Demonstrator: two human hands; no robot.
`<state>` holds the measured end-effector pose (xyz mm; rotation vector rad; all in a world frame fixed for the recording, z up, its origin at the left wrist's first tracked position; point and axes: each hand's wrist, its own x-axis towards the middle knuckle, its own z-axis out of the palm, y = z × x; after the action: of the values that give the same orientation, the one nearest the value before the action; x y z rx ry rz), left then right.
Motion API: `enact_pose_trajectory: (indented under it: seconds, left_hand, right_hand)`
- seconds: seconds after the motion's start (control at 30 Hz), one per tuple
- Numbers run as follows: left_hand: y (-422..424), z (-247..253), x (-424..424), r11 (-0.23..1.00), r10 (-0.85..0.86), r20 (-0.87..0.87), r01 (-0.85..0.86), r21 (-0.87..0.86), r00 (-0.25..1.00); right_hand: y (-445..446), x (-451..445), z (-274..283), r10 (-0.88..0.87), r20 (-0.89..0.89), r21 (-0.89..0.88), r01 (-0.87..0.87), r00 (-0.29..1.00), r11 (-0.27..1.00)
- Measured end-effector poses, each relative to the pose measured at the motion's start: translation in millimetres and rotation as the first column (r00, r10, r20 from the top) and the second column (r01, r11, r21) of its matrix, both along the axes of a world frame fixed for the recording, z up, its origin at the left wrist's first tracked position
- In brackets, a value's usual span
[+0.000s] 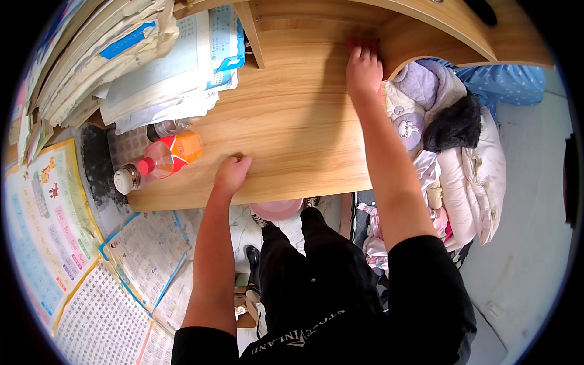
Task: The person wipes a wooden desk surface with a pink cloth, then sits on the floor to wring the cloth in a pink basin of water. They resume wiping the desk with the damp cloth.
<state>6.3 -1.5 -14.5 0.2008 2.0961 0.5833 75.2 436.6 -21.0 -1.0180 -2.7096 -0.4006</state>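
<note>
My right hand [364, 70] reaches to the far right corner of a wood-grain desk [283, 127]. It presses on a red cloth [352, 44]; most of the cloth is hidden beneath the fingers. Near the desk's front edge, my left hand [232, 172] rests on the desktop with its fingers curled in, and I see nothing held in it. Left of that hand lies a plastic bottle with a red cap and an orange-red label [178, 153]. Beside it are a white-lidded jar [127, 179] and a clear compartment tray [128, 148].
Stacked books and papers [159, 77] crowd the desk's left side. A raised wooden shelf [438, 27] curves over the back right. Folded bedding and clothes [470, 182] lie against the right side. Underneath the front edge is a pink basin [277, 209]. Printed posters [50, 219] cover the left wall.
</note>
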Motion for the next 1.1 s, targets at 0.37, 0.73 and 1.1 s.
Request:
enact_pose_trajectory:
  seconds: [0.37, 0.73, 1.1]
  left_hand:
    - [1.9, 14.5, 0.3, 1.0, 0.008, -0.03, -0.008, 0.013, 1.0]
    - [3.4, 15.9, 0.8, 1.0, 0.013, -0.05, -0.014, -0.013, 0.999]
    - [2.5, 24.7, -0.6, 1.0, -0.004, -0.033, 0.003, -0.015, 0.999]
  right_hand:
    - [9.9, -25.0, 7.5, 0.021, -0.097, -0.084, -0.029, 0.995, 0.996]
    - [6.2, -28.9, 19.1, -0.006, 0.014, -0.153, 0.008, 1.0, 0.988]
    - [-26.2, 10.0, 8.4, 0.209, -0.443, -0.118, -0.288, 0.872, 0.95]
